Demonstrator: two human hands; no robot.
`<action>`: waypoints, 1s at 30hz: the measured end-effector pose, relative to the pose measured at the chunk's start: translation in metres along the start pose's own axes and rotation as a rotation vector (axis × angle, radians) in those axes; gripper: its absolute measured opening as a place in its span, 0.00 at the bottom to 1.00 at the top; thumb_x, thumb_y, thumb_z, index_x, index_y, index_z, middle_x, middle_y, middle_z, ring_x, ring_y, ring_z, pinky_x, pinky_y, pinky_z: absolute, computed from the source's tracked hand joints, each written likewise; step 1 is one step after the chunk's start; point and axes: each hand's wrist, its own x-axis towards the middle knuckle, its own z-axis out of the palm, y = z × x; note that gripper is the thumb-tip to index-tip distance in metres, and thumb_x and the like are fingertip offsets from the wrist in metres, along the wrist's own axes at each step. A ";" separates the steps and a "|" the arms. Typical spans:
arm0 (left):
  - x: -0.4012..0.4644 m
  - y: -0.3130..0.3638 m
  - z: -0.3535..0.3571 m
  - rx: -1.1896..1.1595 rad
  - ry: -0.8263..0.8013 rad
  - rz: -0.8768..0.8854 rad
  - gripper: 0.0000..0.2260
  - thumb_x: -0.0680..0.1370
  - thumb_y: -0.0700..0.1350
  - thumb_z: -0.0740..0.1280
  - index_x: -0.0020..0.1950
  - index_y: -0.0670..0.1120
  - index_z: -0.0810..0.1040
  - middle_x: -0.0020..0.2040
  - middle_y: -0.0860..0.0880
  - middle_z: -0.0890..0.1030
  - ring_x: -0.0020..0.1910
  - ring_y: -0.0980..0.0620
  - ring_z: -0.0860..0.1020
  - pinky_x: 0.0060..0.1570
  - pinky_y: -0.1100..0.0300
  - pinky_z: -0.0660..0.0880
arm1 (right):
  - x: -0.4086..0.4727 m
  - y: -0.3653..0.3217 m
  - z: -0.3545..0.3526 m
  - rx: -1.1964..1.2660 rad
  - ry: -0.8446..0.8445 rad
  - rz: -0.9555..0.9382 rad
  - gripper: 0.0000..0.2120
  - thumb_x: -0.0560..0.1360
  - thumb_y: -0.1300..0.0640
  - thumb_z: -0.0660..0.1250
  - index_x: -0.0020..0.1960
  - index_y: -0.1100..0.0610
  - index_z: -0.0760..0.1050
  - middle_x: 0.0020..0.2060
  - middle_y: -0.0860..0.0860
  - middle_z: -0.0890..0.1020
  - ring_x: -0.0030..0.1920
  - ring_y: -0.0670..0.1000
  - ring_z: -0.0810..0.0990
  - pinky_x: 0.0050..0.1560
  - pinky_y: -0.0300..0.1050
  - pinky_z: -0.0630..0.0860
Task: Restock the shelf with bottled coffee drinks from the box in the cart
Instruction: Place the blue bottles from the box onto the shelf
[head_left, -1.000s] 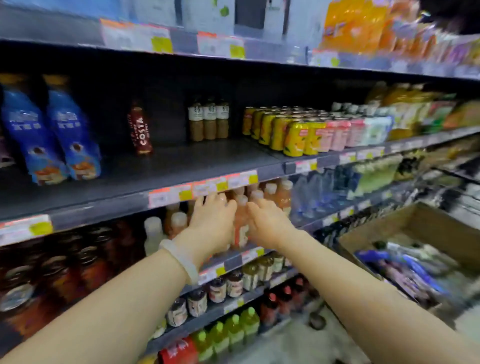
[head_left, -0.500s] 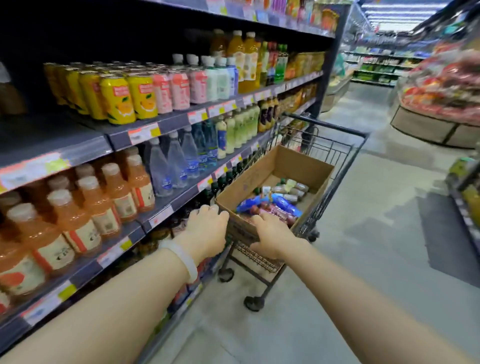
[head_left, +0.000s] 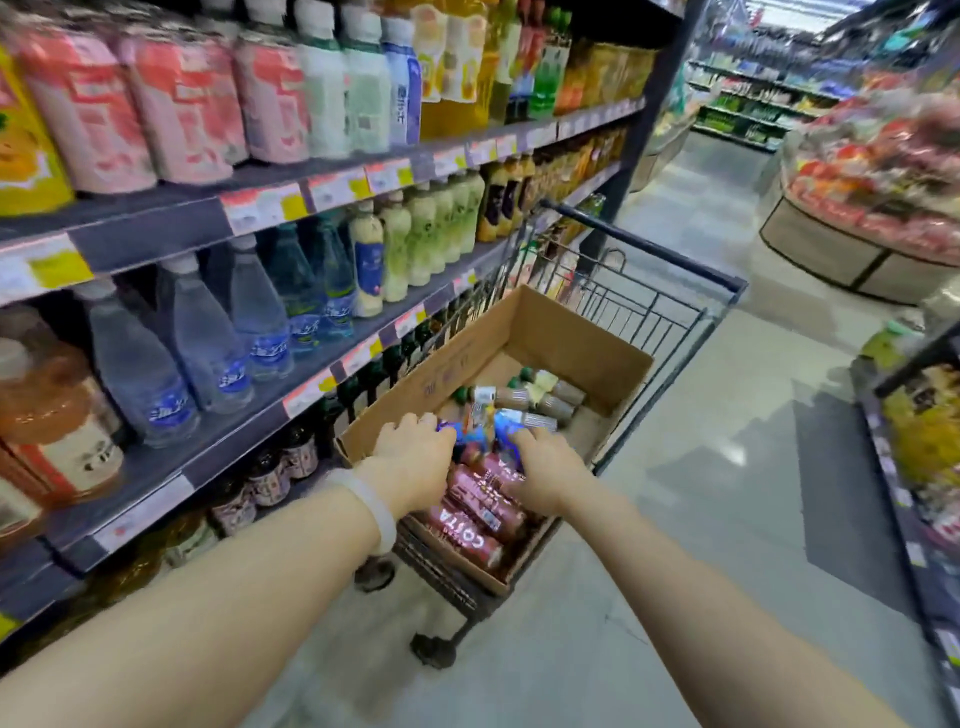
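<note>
An open cardboard box sits in a wire cart beside the shelf. Inside lie several dark red Costa coffee bottles, blue-labelled bottles and brown bottles with white labels. My left hand reaches into the box's near left part, fingers curled down over a blue bottle. My right hand lies on the red and blue bottles at the near right. I cannot tell whether either hand grips a bottle. A pale bracelet is on my left wrist.
The drinks shelf runs along the left, packed with water bottles, pale green bottles and cans. A round produce stand is at the far right, another shelf edge at the near right. Grey aisle floor lies between.
My view swung from the shelf to the cart. Both hands left the orange bottles on the shelf, came to the box's near edge, and now reach inside onto the bottles.
</note>
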 end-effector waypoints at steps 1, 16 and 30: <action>0.014 -0.003 0.000 -0.018 -0.006 -0.014 0.18 0.77 0.48 0.63 0.66 0.46 0.66 0.63 0.43 0.68 0.64 0.42 0.67 0.60 0.50 0.67 | 0.015 0.006 -0.003 0.005 -0.008 0.002 0.26 0.74 0.52 0.65 0.68 0.60 0.63 0.63 0.60 0.69 0.64 0.63 0.68 0.60 0.52 0.70; 0.166 -0.003 0.053 -0.230 -0.271 -0.280 0.24 0.76 0.53 0.64 0.70 0.47 0.63 0.66 0.45 0.67 0.67 0.44 0.66 0.62 0.51 0.68 | 0.210 0.110 0.048 0.056 -0.338 0.008 0.32 0.73 0.44 0.67 0.69 0.60 0.61 0.65 0.60 0.69 0.65 0.61 0.69 0.63 0.53 0.70; 0.282 0.036 0.100 -0.608 -0.301 -0.778 0.20 0.77 0.53 0.64 0.62 0.41 0.71 0.60 0.39 0.76 0.60 0.41 0.75 0.55 0.56 0.71 | 0.293 0.169 0.141 0.051 -0.444 -0.014 0.35 0.71 0.46 0.70 0.68 0.61 0.57 0.64 0.57 0.70 0.63 0.57 0.74 0.60 0.49 0.72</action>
